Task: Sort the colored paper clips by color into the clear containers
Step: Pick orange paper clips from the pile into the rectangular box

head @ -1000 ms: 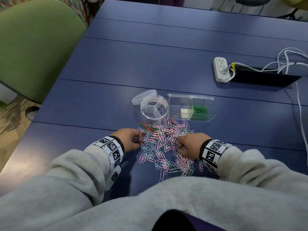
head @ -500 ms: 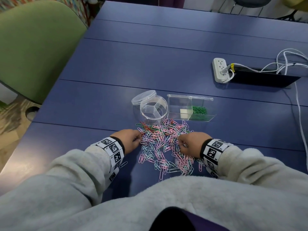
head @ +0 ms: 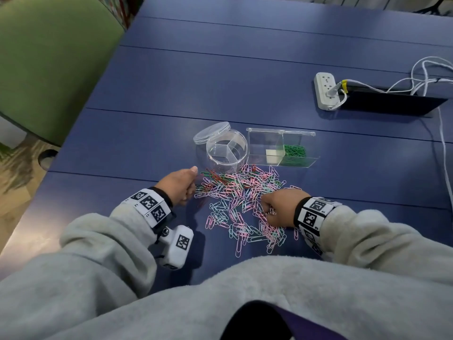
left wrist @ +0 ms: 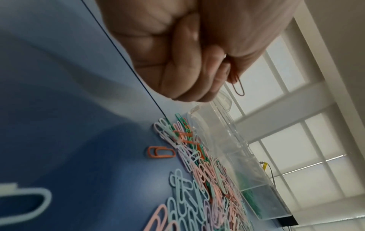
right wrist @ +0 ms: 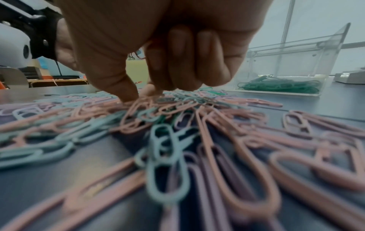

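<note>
A heap of pink, light blue, lilac, green and red paper clips [head: 242,204] lies on the blue table [head: 220,69]. Behind it stand a round clear container [head: 226,149] with three empty sections and a clear rectangular box [head: 282,148] holding green clips [head: 294,150]. My left hand [head: 190,185] hovers at the heap's left edge, near the round container. In the left wrist view its curled fingers [left wrist: 217,70] pinch a red clip [left wrist: 238,87]. My right hand [head: 266,204] sits on the heap's right side, thumb and forefinger [right wrist: 142,92] pinching pink clips, other fingers curled.
The round container's lid [head: 212,132] leans on its left rim. A white power strip [head: 326,90] with white cables [head: 416,77] lies at the back right beside a dark slot [head: 392,101]. A green chair [head: 49,65] stands past the table's left edge.
My left hand has lifted off the heap and shifted up and left with the red clip. The right hand stays on the heap, still picking.
</note>
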Demonstrator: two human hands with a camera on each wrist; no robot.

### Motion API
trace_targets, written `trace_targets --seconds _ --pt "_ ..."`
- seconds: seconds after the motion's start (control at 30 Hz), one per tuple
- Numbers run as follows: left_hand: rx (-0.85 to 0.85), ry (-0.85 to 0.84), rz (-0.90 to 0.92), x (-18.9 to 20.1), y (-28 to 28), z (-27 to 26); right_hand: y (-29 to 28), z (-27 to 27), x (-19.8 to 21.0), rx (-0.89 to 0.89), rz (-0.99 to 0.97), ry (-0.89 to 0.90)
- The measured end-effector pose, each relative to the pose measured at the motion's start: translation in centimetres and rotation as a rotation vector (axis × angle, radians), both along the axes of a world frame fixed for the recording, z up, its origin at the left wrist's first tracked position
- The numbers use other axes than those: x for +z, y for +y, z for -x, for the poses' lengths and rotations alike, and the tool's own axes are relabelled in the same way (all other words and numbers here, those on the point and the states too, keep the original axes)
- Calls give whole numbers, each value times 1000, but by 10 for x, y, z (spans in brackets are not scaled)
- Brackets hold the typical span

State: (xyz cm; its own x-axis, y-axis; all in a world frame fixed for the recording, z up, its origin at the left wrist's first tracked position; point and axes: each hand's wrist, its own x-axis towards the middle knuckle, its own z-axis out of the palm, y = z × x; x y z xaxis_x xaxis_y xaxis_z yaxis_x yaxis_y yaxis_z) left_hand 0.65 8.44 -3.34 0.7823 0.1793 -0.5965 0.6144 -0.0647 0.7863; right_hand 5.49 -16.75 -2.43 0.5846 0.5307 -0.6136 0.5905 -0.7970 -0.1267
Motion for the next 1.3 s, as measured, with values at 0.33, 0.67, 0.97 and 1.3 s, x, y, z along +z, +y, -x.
trace_targets --seconds 0.33,0.67,0.97,1.3 --pt "-51 -36 18 -1 8 10 -8 -4 -1 -93 -84 10" --pt "64 88 252 -4 3 11 4 3 -2 -63 -37 -60" --pt "-378 55 -498 -12 4 15 12 1 4 -102 55 -17" --pt "-533 83 -729 -19 -1 16 -1 -2 8 -101 -76 14"
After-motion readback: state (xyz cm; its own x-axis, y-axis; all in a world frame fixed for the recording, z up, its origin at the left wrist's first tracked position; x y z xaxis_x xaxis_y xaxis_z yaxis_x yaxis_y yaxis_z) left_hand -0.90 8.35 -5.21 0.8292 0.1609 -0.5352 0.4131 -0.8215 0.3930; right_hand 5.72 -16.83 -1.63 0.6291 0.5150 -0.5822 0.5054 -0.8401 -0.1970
